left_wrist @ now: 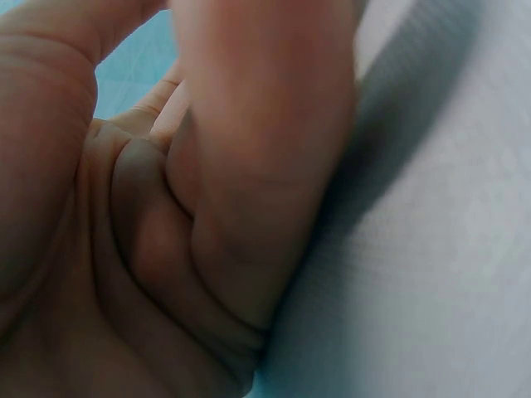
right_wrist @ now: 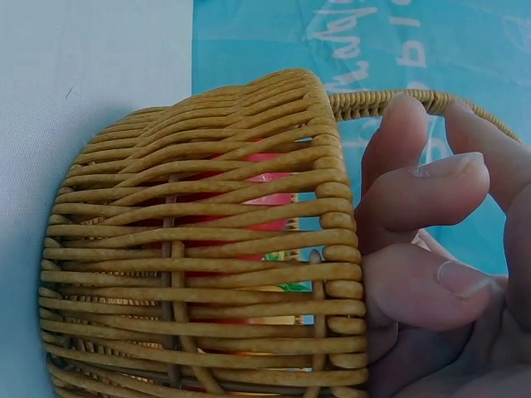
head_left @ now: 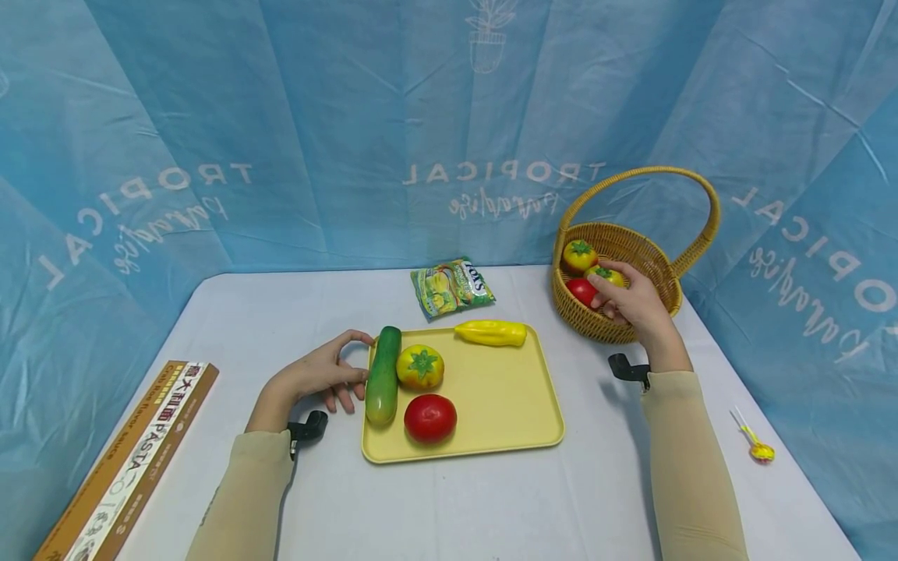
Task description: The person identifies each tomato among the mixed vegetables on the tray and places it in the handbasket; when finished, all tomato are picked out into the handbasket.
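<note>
My left hand is at the left edge of the yellow tray, its fingertips right beside a green cucumber. In the left wrist view the palm and bent fingers fill most of the picture. Also on the tray are a yellow-and-green tomato, a red tomato and a yellow pepper. Over the near rim of the wicker basket reaches my right hand, fingers parted and nothing between them. Inside lie two yellow-red tomatoes and a red one, partly hidden.
Behind the tray lies a green snack bag. A long brown pasta box runs along the table's left side. Near the right edge is a wrapped lollipop. The basket's tall handle arches up before a blue curtain.
</note>
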The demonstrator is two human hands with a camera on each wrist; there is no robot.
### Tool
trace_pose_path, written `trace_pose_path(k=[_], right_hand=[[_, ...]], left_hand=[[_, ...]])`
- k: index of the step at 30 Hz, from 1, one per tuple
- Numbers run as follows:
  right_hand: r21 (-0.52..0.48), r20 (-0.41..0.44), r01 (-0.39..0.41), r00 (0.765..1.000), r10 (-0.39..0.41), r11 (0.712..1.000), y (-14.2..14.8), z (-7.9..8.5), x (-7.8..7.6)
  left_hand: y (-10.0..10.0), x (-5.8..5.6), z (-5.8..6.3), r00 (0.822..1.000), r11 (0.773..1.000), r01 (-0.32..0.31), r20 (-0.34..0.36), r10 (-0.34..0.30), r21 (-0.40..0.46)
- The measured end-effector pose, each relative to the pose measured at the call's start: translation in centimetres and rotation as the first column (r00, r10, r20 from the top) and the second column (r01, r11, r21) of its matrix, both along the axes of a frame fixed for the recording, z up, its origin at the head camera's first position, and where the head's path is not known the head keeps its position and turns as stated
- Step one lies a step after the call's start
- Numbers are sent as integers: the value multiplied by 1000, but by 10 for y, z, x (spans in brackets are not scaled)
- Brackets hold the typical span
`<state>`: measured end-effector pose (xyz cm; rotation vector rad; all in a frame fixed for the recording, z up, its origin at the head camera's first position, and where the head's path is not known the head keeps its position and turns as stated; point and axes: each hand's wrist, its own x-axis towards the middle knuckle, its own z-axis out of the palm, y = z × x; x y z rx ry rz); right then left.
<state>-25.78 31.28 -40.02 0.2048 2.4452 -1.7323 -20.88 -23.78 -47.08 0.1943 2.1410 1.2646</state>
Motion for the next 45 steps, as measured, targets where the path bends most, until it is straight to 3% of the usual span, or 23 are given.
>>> trace_pose_path(k=[13,25,34,45], right_hand=[[17,-20,-16,1000,16,1000,-5,5,4],[19,-91,-107,990,108,994,-35,36,20],[57,-132,-279,950,284,959,-82,35,30],[62,-99,-420,900,424,905,-120,24,33]], left_hand=[[0,1,-2,1000,1000,-2,3,2,3],[0,1,-1,1000,1000,-6,1,6,-3],[0,1,0,1000,1000,-5,2,5,0],[0,0,0,1000,1000,-4,0,4,-1]])
